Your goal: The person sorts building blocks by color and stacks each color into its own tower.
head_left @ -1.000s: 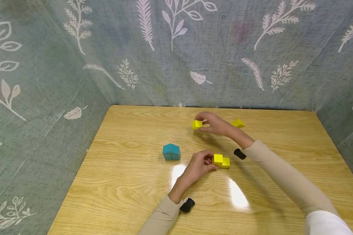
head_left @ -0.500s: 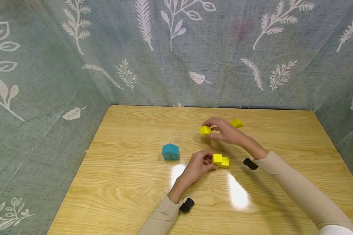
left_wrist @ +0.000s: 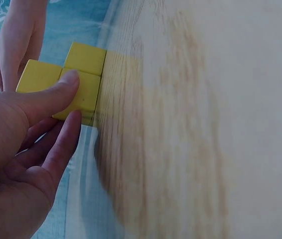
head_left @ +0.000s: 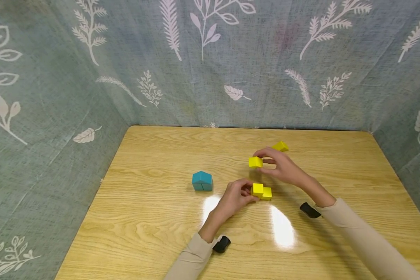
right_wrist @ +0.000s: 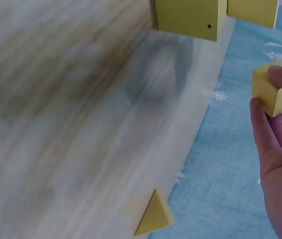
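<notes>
Two yellow cubes sit side by side on the table, with a third yellow cube (head_left: pixel 258 189) stacked on top. My left hand (head_left: pixel 233 199) grips this group from the left; its thumb (left_wrist: pixel 56 97) lies across the lower left cube (left_wrist: pixel 85 97), and its fingers curl in on the near side. Just behind and above the stack, my right hand (head_left: pixel 283 168) pinches a yellow triangular prism block (right_wrist: pixel 268 92) between thumb and fingertips, held clear of the table. A second yellow triangular prism block (head_left: pixel 281 146) lies farther back, partly behind the right hand in the head view.
Left of the yellow stack stands a small teal block house (head_left: pixel 202 181), a pitched roof piece on two lower blocks. The wooden table (head_left: pixel 143 217) ends at a patterned cloth (head_left: pixel 182 97) at the back and sides. Each wrist carries a black camera (head_left: pixel 221 244).
My right hand has carried the yellow triangular prism block to the right and nearer, toward the stack. My left hand and the cubes have stayed put.
</notes>
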Motion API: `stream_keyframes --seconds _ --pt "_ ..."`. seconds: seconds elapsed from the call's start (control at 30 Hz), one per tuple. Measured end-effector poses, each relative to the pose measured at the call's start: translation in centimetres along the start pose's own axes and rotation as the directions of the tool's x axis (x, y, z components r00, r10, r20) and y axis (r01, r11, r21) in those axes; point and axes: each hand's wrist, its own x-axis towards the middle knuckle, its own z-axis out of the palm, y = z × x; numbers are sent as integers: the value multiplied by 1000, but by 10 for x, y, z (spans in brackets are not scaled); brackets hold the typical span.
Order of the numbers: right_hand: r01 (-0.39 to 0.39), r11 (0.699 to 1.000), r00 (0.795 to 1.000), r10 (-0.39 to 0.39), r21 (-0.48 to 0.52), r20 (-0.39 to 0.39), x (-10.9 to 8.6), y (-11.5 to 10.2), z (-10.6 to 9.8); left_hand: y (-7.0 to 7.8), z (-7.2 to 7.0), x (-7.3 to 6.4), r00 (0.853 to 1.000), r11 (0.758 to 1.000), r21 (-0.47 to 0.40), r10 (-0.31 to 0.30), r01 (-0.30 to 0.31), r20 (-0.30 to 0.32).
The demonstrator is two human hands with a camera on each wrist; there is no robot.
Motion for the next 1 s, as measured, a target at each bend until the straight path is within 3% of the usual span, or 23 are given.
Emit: stream_keyframes --seconds 0.7,1.0 --pt "-35 997 995 40 63 -93 -57 -2 10 -2 1 -1 1000 1000 2 2 -2 2" --pt "-39 978 996 55 203 -74 -75 2 14 0 1 -1 1000 1000 16 14 -14 0"
